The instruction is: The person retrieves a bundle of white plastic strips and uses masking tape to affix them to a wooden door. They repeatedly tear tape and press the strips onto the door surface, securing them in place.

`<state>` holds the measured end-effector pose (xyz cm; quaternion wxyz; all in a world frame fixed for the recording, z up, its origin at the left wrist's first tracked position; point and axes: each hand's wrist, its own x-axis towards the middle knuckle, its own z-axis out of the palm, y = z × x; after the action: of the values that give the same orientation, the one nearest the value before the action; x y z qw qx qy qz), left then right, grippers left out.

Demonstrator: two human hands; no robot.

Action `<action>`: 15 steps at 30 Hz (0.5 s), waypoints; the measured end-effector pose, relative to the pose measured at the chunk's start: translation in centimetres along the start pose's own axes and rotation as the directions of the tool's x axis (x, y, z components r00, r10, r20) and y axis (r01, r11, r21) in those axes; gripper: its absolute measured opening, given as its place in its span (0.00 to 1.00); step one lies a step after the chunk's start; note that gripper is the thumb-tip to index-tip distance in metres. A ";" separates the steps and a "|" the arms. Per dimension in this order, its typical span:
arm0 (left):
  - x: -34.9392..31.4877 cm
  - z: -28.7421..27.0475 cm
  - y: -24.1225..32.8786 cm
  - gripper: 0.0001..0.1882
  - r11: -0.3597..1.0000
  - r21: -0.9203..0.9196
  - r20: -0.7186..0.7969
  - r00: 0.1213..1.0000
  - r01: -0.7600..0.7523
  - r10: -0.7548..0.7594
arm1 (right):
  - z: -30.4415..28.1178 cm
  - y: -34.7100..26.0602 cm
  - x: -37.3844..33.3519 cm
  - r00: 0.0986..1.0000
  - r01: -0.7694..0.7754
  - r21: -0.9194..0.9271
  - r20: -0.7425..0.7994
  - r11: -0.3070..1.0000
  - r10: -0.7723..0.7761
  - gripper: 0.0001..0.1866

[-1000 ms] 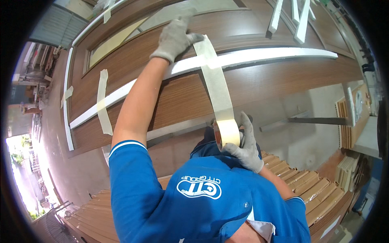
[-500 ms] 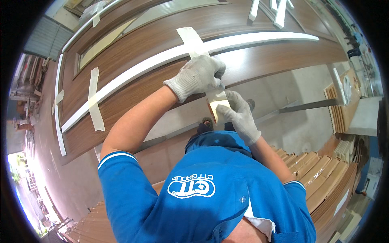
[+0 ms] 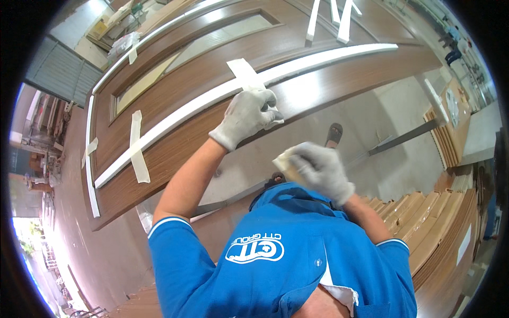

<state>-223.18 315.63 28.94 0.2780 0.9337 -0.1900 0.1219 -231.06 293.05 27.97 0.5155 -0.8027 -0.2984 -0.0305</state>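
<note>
A long brown door panel (image 3: 366, 71) lies in front of me. Along its near side runs a white foam strip (image 3: 328, 59). A piece of masking tape (image 3: 243, 71) crosses that strip near the middle. My left hand (image 3: 246, 117), in a pale work glove, is closed with curled fingers on the near end of this tape at the door's edge. Held apart from it, to the right and nearer my body, is my gloved right hand (image 3: 321, 172). It is closed round a roll of masking tape (image 3: 287, 164), somewhat blurred.
Another tape piece (image 3: 138, 153) crosses the foam strip further left. Loose white strips (image 3: 344, 24) lie on the door's far right. A metal bar (image 3: 403, 139) stands off to the right, near stacked boards (image 3: 445, 132). Brown wrapped panels (image 3: 429, 222) are piled behind me on the right.
My right hand with the tape roll has moved away from the left hand, down and to the right. The tape no longer stretches between them. My left hand has shifted slightly left and down.
</note>
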 end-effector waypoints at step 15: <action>9.5 2.0 5.1 0.21 0.887 -0.439 0.228 0.973 0.141 -0.042 | -9.8 4.2 0.6 0.864 -0.308 0.437 -0.244 0.845 0.441 0.08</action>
<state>-216.62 307.84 32.93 0.4711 0.8589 -0.1971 -0.0394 -225.93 283.82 29.36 0.7011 -0.7119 -0.0412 -0.0046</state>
